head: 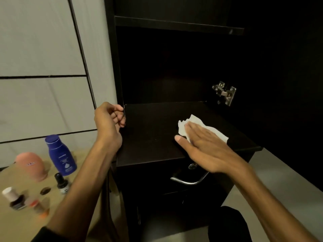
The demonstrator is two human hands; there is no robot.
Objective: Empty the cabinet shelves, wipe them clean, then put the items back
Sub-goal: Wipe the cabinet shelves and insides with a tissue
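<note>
The dark cabinet stands open, and its lower shelf (153, 137) is bare. On the right part of that shelf lies a white paper tissue (195, 121), pressed flat by my right hand (206, 147) with straight fingers. My left hand (109, 123) is at the cabinet's left side panel (120, 88), fingers curled round its front edge. An upper shelf (178, 25) shows nothing on it. The removed items stand on a light table at the lower left: a blue lotion bottle (61, 156), a pink bottle (32, 165), a small black dropper bottle (61, 183) and several small jars.
A metal door hinge (225, 92) sits on the cabinet's right inner wall. Below the shelf is a drawer front with a curved metal handle (188, 179) and a lock (192, 166). A pale panelled wall (43, 67) lies to the left, a light floor (279, 180) to the right.
</note>
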